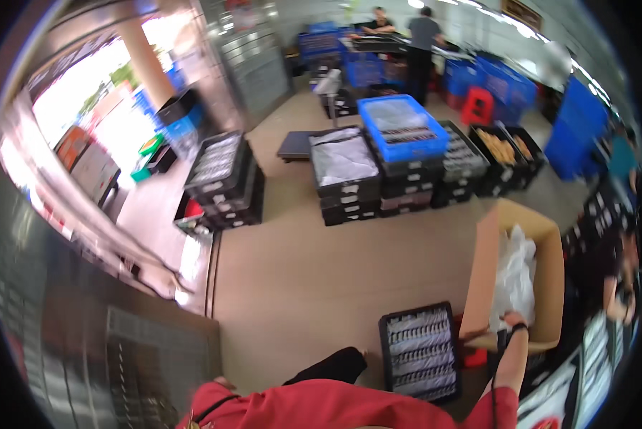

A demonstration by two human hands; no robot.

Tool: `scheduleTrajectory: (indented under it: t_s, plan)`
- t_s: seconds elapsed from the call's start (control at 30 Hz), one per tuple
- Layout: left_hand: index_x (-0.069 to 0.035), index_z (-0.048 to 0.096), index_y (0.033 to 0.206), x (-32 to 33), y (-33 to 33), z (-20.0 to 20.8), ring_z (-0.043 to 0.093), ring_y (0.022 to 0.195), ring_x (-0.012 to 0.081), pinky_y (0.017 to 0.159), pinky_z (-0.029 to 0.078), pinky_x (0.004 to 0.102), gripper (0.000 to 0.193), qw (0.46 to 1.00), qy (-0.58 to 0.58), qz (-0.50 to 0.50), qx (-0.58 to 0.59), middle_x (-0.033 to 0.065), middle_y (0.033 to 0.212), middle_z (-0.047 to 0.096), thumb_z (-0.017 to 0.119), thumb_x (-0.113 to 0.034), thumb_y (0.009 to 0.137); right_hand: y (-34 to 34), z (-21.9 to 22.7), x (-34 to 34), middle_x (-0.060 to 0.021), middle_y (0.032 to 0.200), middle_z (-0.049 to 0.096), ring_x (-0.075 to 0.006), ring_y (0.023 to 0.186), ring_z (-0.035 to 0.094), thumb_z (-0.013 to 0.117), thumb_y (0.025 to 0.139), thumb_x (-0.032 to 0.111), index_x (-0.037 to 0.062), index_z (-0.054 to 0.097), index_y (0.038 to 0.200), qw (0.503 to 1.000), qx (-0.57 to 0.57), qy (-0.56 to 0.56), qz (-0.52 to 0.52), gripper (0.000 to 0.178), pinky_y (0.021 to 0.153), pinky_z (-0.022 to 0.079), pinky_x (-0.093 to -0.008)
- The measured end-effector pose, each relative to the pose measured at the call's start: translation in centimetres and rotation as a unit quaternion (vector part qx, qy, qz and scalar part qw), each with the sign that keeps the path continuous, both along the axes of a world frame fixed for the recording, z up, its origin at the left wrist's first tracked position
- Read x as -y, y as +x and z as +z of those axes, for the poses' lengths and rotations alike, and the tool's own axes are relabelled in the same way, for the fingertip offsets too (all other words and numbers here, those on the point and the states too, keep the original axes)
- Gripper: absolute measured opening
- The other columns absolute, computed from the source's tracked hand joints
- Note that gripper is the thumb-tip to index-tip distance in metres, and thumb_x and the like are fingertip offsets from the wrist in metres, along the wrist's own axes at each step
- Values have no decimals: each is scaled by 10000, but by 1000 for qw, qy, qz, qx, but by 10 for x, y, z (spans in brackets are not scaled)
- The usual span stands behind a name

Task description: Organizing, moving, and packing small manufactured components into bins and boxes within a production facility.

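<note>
My right hand (512,319) reaches over the near side of an open cardboard box (549,286), at the lower end of a crumpled clear plastic bag (515,275) inside it. The fingers look curled in, but whether they grip the bag or the box wall is unclear. A dark band circles that wrist. Low on the left, only a small part of my left hand (224,383) shows beside my red clothing; its fingers are hidden. Between my arms and the box, a black crate (421,352) on the floor holds rows of small dark parts on pale sheets.
Something red (472,354) stands under the box. Stacked black crates (224,179) are by the doorway, more crates (346,175) and a blue tray (399,129) ahead. A metal cabinet (156,343) borders the left. People work at the back and at right.
</note>
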State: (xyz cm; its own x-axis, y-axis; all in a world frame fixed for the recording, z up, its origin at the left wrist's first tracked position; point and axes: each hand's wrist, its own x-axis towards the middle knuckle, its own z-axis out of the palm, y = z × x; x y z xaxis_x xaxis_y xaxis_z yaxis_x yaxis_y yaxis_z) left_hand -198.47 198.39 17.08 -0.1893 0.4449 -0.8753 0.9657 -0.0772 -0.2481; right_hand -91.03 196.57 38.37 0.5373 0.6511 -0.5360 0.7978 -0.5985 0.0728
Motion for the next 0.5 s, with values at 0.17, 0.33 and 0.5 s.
scheduleTrajectory:
  t_s: [0.17,0.33,0.5]
  plan:
    - [-122,633,931,-42,-10,41,572,908,237,800,453,317,402,962,1,-239,132,110,1036,582,522,-476,777,-27,25,-53,-151,985,604,-295,932,570,530,742,400,82,600,953,999,1,26,39,387,784,447,-419]
    - [-87,605,912,-209,18,54,587,800,219,689,473,337,310,972,42,-141,181,103,943,592,505,-352,786,-63,77,-59,-101,1152,537,-288,1084,480,564,702,398,78,560,1112,983,-1,7,-186,520,934,361,-409]
    - [-53,565,958,-322,87,79,591,695,210,478,467,346,236,889,57,395,224,97,796,583,484,-182,778,-19,18,-39,-146,1191,499,-284,1113,461,580,730,371,69,548,1124,968,-26,-36,-248,497,928,374,-379]
